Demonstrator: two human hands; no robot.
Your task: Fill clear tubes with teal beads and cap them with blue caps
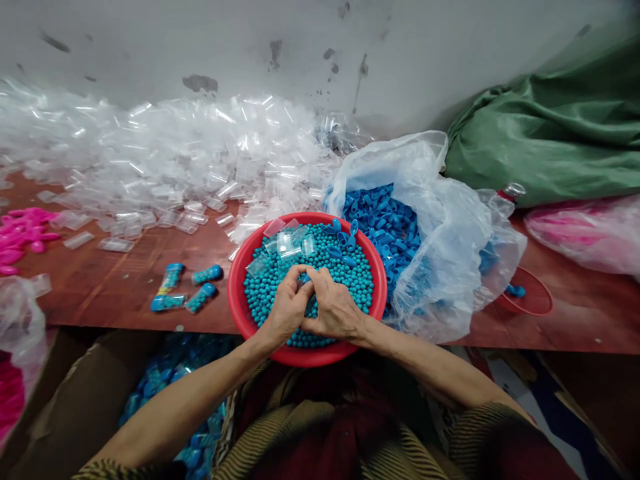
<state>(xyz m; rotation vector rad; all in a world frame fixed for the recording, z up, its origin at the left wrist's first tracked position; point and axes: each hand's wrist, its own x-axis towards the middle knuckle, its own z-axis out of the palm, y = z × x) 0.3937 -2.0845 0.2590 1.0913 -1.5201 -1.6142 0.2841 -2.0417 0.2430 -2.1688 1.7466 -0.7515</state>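
Observation:
Over a red plastic basin (235, 293) full of small teal balls (265, 300), my two hands meet at the fingertips. My left hand (290, 300) is pinched closed, its thumb and forefinger against the fingers of my right hand (333, 307), closed as well. A bit of a small blue plastic piece (304, 280) shows between them; the fingers hide most of it. Clear plastic tubes (287, 243) lie on the balls at the basin's far side. Several blue spoon-shaped caps (343, 239) rest at its far right.
Clear tubes (200, 147) are heaped along the wall. An opened bag (440, 220) of blue caps stands right of the basin. Several filled tubes (203, 298) lie left, pink pieces (25, 233) farther left. A red basket (535, 293) and green sack (550, 133) are right; a carton (90, 393) sits below.

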